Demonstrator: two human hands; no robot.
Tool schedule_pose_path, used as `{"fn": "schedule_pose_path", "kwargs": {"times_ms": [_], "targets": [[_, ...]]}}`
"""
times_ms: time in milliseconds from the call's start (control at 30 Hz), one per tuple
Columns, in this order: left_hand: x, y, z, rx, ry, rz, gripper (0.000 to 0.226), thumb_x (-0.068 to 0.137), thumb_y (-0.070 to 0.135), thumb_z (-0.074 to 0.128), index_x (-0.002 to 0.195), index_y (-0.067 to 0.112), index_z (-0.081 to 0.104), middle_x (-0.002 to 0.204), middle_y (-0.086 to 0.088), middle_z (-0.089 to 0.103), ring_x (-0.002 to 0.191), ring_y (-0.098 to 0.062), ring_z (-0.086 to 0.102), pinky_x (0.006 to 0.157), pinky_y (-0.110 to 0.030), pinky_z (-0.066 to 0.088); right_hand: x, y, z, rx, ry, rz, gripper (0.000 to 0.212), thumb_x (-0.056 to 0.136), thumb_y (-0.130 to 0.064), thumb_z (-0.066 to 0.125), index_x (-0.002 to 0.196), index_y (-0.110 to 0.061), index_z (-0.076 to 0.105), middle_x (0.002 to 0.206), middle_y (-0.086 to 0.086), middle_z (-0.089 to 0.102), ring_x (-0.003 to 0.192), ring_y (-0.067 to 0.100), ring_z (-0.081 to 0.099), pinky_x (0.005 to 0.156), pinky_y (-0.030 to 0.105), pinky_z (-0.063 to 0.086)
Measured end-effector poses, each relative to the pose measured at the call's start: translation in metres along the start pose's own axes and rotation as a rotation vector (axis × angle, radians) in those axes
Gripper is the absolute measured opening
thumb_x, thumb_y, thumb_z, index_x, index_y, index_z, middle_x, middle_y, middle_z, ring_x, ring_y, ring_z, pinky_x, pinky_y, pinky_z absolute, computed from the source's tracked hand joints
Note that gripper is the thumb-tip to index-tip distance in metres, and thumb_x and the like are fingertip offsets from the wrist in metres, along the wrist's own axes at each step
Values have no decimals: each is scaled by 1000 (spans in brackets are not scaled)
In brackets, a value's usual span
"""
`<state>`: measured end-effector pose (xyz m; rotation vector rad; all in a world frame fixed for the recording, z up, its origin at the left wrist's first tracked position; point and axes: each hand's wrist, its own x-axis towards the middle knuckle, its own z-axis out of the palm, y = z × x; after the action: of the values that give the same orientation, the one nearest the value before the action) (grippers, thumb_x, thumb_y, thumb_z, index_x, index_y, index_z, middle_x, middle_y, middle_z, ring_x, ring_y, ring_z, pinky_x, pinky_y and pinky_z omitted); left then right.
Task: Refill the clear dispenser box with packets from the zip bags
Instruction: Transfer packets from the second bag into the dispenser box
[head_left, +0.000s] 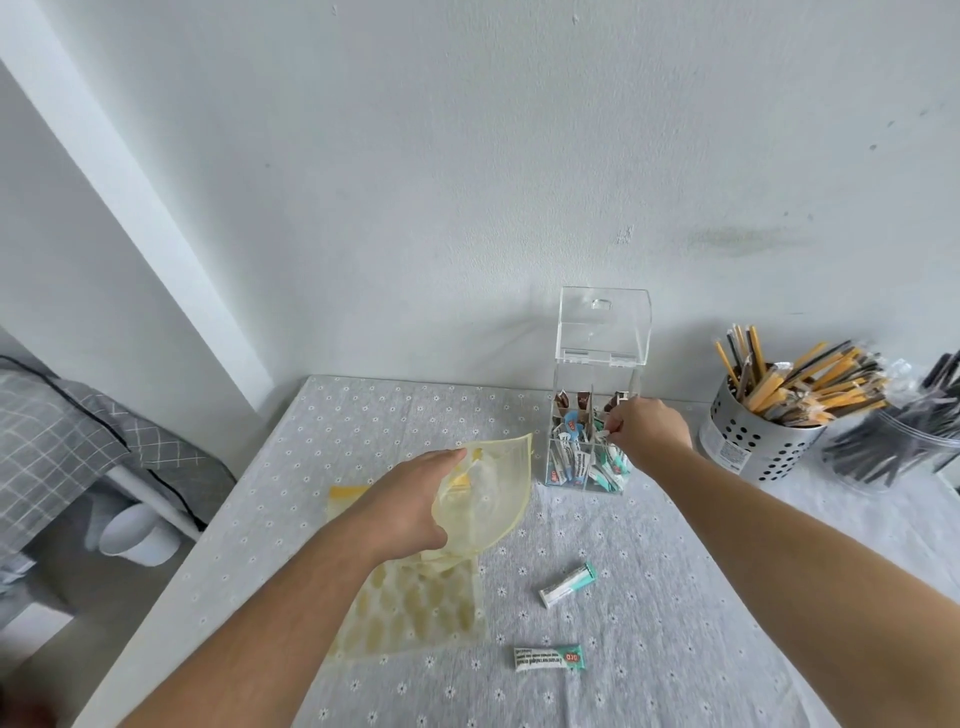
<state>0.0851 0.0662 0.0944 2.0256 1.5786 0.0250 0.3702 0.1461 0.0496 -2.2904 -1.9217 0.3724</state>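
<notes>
Room: plain white wall (467, 156) behind, a bed (62, 441) with grey checked bedding off the left side, white cups (137, 535) on the floor beside it.

Table (675, 571) is covered by a grey cloth with a small daisy print and butts against the wall.

Far right corner: perforated metal holder (753, 447) packed with yellow and brown sticks. Just beside it at the right edge is a clear tub (893, 457) of black items, too blurred to identify.

Dispenser box (602, 332) stands near the far edge, right of centre, lid flipped up and back. It has four compartments: brown packets in the back two, blue-white ones front left, teal packets (610, 467) front right.

Right hand (649, 431) is at the top of the box over the front right compartment, fingers curled down and pinching the teal packets there.

Left hand (410, 499) is mid-table, left of the box and apart from it, gripping a yellow zip bag (493, 483) by its lower edge. The bag is lifted off the cloth, mouth open and facing the box.

A second zip bag (415, 608), yellow-patterned, lies flat under the left forearm.

Two loose packets lie toward the near edge: a teal-white one (567, 585) and a flat one (548, 659) closer in.

Writing: red logo letters on the flat packet and on the front left packets, seen upside down, not reliably readable. Fine print is too small. The holder's label is illegible.
</notes>
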Motion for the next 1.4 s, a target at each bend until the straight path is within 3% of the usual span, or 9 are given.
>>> {"fn": "schedule_pose_path", "kwargs": {"times_ms": [333,400,433,533,667,833,1033,1233,1400], "targets": [[-20,5,-30,-69,-10,-18,84,78,-3,54,142,46,28,145,14,37,103,-14,58,63,-24,50,-38,-39,-22,352,-163,-359,66,69,-18,82,127,-34,54,114,-14,60,97,10,55,85,24,44],[-26,3,-42,-143,-88,24,84,78,-7,51,137,50,34,141,25,40,63,1,32,55,-18,43,-50,-48,-17,443,-287,-395,82,66,-16,84,134,-36,44,120,-16,52,105,12,52,92,29,45],[-29,1,-47,-170,-137,50,85,77,-9,50,135,51,37,139,29,42,88,6,17,55,-18,40,-55,-52,-14,499,-339,-406,80,66,-14,84,133,-34,46,122,-14,53,108,15,53,94,31,46],[-39,-10,-59,-264,-194,93,81,77,-11,51,131,49,44,133,28,50,62,1,16,62,-18,38,-73,-67,-7,740,-481,-418,46,72,-5,78,115,-14,65,111,0,68,101,15,64,89,25,53],[-55,-35,-63,-556,-72,65,64,84,-1,59,127,46,50,123,13,60,65,0,54,81,-28,44,-89,-81,5,951,-431,-309,16,79,-6,72,94,-1,72,90,3,70,76,0,65,75,13,48],[-66,-91,-27,-1289,108,-87,72,66,71,60,128,35,51,120,0,62,93,-15,63,86,-36,48,-102,-103,27,1212,-403,-120,6,85,-8,64,84,-9,70,76,1,73,70,13,68,71,27,51],[-67,-120,39,-1109,44,-323,9,87,28,64,92,20,67,94,2,70,85,-13,65,69,-26,47,-115,-134,63,1385,-397,117,8,91,-12,59,87,-6,63,79,8,71,60,14,71,48,26,57],[-48,-147,72,-1044,253,-482,18,89,24,61,76,11,59,70,-2,62,62,-17,55,63,-30,45,-125,-152,111,1227,-286,328,8,91,-11,59,87,-5,60,74,11,65,58,20,62,48,28,55],[-41,-156,86,-601,295,-478,29,87,42,58,97,16,52,92,-2,59,84,-20,57,73,-29,43,-113,-152,128,952,-185,390,40,92,-34,55,124,-10,56,114,10,66,97,23,61,87,37,49]]}}
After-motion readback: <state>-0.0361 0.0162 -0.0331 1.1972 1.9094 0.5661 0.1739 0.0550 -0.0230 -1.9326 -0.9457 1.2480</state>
